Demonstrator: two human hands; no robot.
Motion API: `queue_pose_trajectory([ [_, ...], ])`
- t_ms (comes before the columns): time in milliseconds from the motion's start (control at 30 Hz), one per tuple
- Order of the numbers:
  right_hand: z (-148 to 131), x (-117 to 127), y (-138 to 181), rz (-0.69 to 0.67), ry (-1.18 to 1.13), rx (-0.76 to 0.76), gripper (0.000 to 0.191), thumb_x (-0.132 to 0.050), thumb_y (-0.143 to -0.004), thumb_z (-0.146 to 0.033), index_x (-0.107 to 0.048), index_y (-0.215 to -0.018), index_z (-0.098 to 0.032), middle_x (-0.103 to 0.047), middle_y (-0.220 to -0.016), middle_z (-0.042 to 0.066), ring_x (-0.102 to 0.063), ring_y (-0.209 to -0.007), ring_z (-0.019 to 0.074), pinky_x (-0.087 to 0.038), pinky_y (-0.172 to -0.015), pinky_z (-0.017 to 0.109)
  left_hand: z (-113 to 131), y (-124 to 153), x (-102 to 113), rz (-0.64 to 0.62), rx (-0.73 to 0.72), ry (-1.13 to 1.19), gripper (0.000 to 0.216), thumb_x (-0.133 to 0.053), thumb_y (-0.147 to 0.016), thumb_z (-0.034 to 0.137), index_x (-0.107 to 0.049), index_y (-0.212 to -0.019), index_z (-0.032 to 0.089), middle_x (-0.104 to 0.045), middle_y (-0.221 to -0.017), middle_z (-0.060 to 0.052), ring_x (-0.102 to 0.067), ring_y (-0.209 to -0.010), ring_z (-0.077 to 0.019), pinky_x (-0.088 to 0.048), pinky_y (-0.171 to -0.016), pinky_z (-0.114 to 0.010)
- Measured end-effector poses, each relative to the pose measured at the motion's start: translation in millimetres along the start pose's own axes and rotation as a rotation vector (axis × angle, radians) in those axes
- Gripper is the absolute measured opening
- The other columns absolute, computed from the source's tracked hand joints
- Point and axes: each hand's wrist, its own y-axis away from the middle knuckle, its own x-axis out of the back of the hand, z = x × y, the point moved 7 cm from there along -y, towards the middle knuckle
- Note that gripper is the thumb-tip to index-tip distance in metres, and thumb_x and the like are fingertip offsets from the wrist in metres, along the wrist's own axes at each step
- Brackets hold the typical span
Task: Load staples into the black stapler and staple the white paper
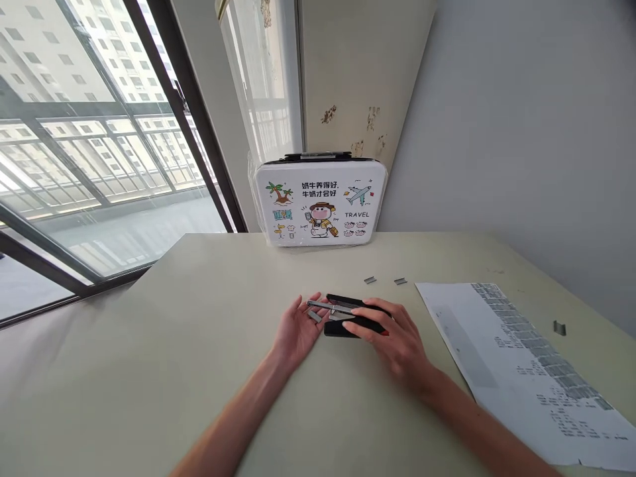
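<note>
My right hand (401, 338) is wrapped around a black stapler (365, 321), above the table's middle. The stapler is spread apart, its metal magazine (322, 305) pointing left between the black top and base. Under the magazine's tip lies my left hand (297, 334), palm up with the fingers stretched out. A short strip of staples (314, 317) rests loose on those fingers. Two more staple strips, one on the left (370, 280) and one on the right (400, 281), lie on the table beyond my right hand.
A printed sheet of paper (462, 344) covers part of the table (149, 371) at the right. Beyond it lies another small staple strip (559, 328). A white cartoon-printed case (293, 228) stands upright at the back edge. Sliding windows (109, 159) are on the left.
</note>
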Motion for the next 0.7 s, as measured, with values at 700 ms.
queue_pose_trajectory([
  [700,34,-8,7,0.052,-0.111,-0.231,0.045,-0.055,-0.102,-0.014,-0.062,-0.14,-0.036,-0.072,-0.125,0.005,-0.064,-0.123,0.0271,-0.055,-0.103,0.049,1,25,-23,-0.08,-0.266,-0.58,0.035,-0.078,-0.083,0.024,-0.075,-0.117,0.019,-0.053,-0.077,0.003,-0.042,-0.067,-0.012,-0.034,-0.062,-0.023],
])
